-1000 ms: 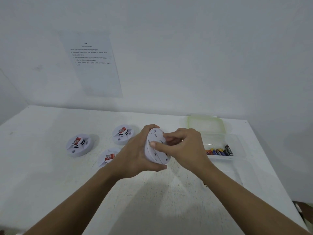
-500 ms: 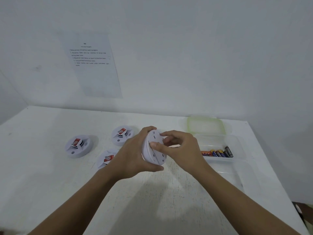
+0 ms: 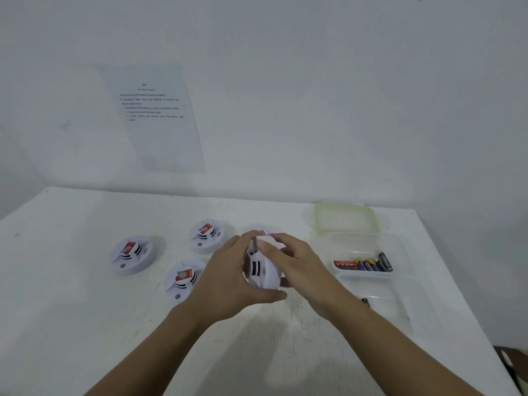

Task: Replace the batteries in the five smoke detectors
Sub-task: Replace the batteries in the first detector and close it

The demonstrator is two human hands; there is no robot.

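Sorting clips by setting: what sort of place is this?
Probably a staged task station, not a lived-in room: a plain white table against a white wall, a printed instruction sheet stuck to that wall, and smoke detectors laid out beside a clear box of batteries.

The white table (image 3: pixel 71 324) bears smoke detectors (image 3: pixel 133 254), a green-rimmed lid (image 3: pixel 344 217) and a clear box (image 3: pixel 368 244).

Smoke detectors (image 3: pixel 132 254) (image 3: pixel 206 237) (image 3: pixel 183 278), five: three at centre left, a fourth detector (image 3: pixel 260 232) half hidden behind my fingers (image 3: pixel 281 239), a fifth detector (image 3: pixel 264 271) between my left hand (image 3: pixel 228 278) and right hand (image 3: pixel 298 264). Clear tubs (image 3: pixel 367 243) (image 3: pixel 383 312), two, at right. Green-rimmed lid (image 3: pixel 344 218), one. Wall sheet (image 3: pixel 154 118), one. Batteries (image 3: pixel 363 264): one row, too tight to count.
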